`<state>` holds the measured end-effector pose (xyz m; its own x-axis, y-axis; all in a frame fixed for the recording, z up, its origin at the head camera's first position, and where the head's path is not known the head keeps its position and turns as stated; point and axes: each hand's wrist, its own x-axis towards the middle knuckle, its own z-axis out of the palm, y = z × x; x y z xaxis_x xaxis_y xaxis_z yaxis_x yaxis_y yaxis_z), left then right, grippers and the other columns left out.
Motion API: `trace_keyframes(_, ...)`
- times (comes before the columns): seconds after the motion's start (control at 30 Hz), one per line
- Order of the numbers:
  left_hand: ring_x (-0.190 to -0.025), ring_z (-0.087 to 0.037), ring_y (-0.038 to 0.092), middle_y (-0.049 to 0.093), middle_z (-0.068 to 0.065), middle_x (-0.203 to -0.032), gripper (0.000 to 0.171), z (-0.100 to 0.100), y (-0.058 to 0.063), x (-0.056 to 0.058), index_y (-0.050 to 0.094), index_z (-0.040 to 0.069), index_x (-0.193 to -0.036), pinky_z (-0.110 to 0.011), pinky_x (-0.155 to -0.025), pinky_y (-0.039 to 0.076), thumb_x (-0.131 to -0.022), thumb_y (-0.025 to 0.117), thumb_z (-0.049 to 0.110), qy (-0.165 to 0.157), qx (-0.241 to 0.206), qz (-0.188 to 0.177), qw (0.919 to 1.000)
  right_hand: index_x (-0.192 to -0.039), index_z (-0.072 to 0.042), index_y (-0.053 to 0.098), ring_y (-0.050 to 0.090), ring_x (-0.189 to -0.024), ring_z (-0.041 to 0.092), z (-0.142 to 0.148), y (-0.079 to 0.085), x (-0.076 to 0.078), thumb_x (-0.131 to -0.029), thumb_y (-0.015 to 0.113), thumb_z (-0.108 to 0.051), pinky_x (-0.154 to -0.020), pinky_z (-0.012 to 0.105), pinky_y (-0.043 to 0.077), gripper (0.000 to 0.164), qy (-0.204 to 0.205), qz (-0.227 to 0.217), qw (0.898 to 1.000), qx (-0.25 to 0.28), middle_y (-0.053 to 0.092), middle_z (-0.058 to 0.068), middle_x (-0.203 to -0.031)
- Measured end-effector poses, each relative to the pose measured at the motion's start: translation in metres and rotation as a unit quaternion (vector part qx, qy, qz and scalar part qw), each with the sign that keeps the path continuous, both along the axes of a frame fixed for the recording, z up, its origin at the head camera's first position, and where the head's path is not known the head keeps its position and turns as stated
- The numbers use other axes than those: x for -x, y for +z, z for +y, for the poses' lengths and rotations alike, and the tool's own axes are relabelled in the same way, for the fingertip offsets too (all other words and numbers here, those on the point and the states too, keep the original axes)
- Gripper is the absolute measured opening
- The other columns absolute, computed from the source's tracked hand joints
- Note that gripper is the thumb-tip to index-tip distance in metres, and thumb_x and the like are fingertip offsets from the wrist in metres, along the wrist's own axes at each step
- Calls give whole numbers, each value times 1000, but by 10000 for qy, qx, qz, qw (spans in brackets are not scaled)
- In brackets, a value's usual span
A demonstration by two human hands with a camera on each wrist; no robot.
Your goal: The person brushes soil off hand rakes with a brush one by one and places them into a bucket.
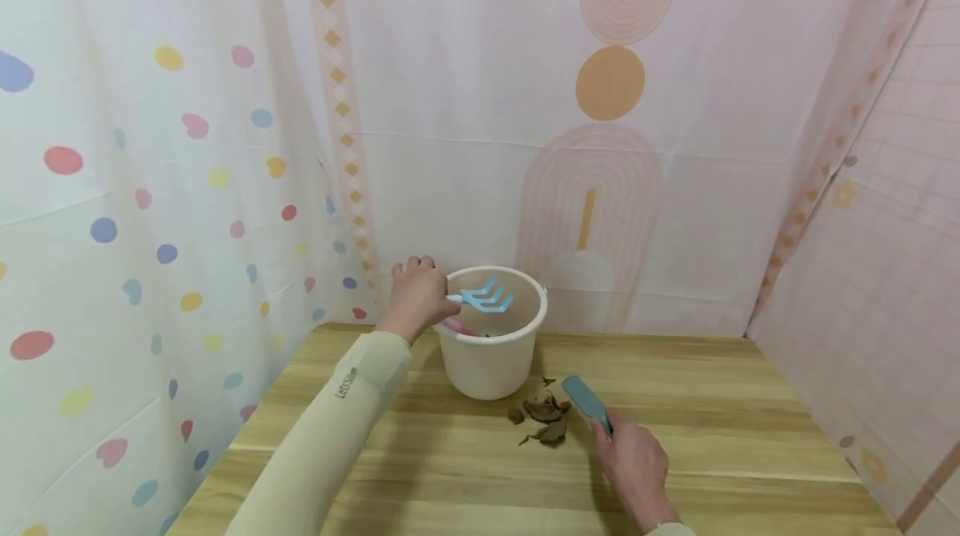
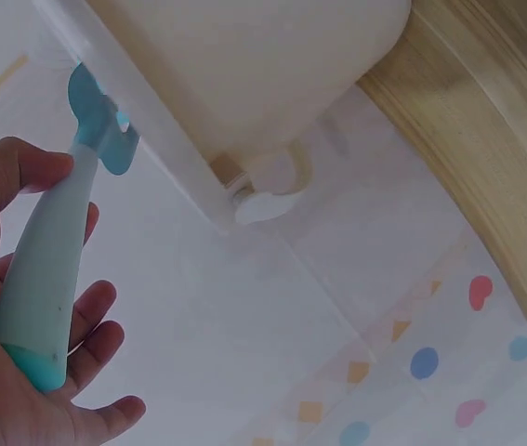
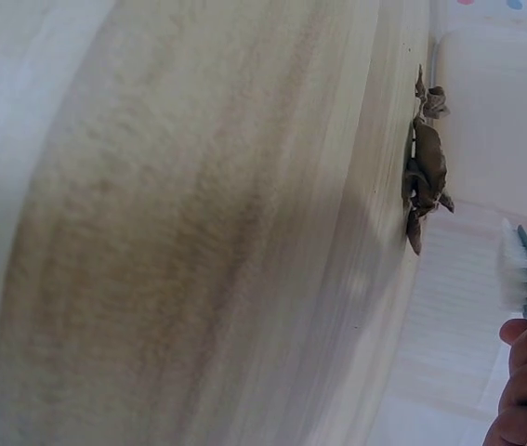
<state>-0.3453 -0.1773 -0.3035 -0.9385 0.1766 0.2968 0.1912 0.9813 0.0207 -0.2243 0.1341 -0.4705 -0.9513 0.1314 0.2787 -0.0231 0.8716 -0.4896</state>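
My left hand (image 1: 420, 294) holds a small hand rake with blue tines (image 1: 489, 298) over the rim of a white bucket (image 1: 489, 369). In the left wrist view, thumb and fingers are around the rake's pale handle (image 2: 45, 269). A pink thing (image 1: 463, 328) shows partly inside the bucket. My right hand (image 1: 633, 465) grips a teal brush (image 1: 585, 399), and its white bristles (image 3: 512, 274) show in the right wrist view. Left of the brush lies a small heap of dry brown leaves (image 1: 553, 433), just in front of the bucket. The brush appears raised off the tabletop.
The wooden table (image 1: 712, 436) stands against patterned curtains (image 1: 450, 102) at the back and both sides. In the left wrist view, a handle joint (image 2: 268, 200) sticks out from the bucket's side. A small round brown bit (image 1: 516, 416) lies beside the leaves.
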Motion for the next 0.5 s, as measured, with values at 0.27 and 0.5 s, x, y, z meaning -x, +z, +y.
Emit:
trace_keyframes(0.27, -108, -34, 48, 55, -12, -101, 35, 11, -11, 17, 58, 13, -67, -57, -97, 32, -76, 75, 42, 231, 326, -469, 9981, -104, -9, 71, 41, -47, 15, -2, -4, 0, -96, 62, -31, -43, 30, 31, 25, 55, -139, 9999, 79, 42, -2, -53)
trace_keyframes(0.5, -114, -35, 48, 58, -14, -109, 36, 25, -19, 24, 61, 12, -70, -60, -102, 28, -74, 80, 42, 321, 304, -544, 9975, -97, -11, 69, 41, -49, 15, -2, -3, 0, -96, 62, -32, -44, 31, 30, 23, 0, -169, 9998, 74, 41, -2, -54)
